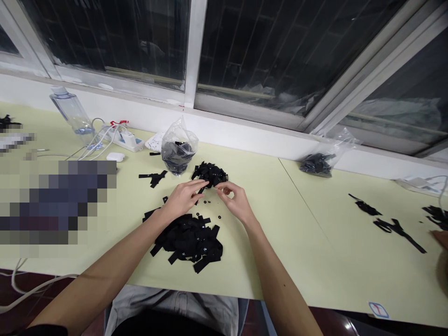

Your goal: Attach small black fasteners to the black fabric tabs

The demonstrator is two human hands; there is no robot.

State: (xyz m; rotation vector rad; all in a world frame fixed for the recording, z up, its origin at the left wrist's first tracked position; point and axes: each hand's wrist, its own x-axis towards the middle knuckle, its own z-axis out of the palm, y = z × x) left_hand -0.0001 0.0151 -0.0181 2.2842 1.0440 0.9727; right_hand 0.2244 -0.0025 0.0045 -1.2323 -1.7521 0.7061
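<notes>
My left hand reaches over the near edge of a far pile of black strips. Its fingers are stretched out, with the thumb apart below them. A short black strip shows between thumb and fingers; whether it is gripped is unclear. Close by on the right, my right hand has thumb and forefinger pinched at the pile's edge, and whatever lies in the pinch is too small to name. Below both hands spreads a larger pile of black fabric strips. Several small black rings are scattered between the piles.
A clear plastic bag with black pieces stands behind the left hand, beside loose strips. Further left are a water bottle, power strip and white case. Another bag and black straps lie right.
</notes>
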